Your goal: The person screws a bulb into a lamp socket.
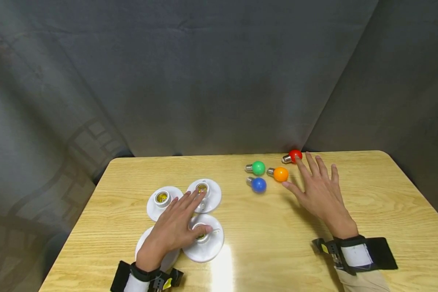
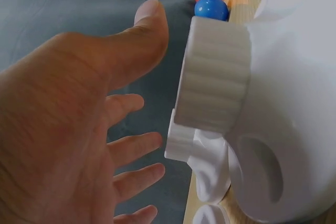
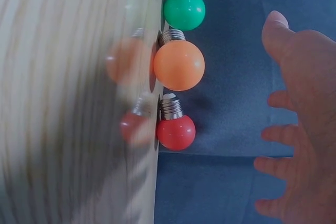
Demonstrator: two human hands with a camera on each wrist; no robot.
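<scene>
Spread above the white lamp holders, my left hand (image 1: 179, 225) has its fingers extended and holds nothing. Beneath it are a front right lamp holder (image 1: 213, 247), a back right one (image 1: 215, 194), a back left one (image 1: 152, 209) and another (image 1: 141, 240) mostly hidden by the hand and wrist. My right hand (image 1: 321, 194), fingers apart, hovers over the table beside the small bulbs. Nearest to it lie the red bulb (image 1: 295, 155) and the orange bulb (image 1: 281, 174). The green bulb (image 1: 258, 168) and blue bulb (image 1: 258, 185) lie further left. Each bulb rests on its side.
The light wooden table (image 1: 270, 251) reflects a bright streak near its front. A dark grey cloth (image 1: 219, 81) hangs along the back edge, close behind the red bulb. Each wrist wears a strap with a small camera, such as the right wrist strap (image 1: 357, 255).
</scene>
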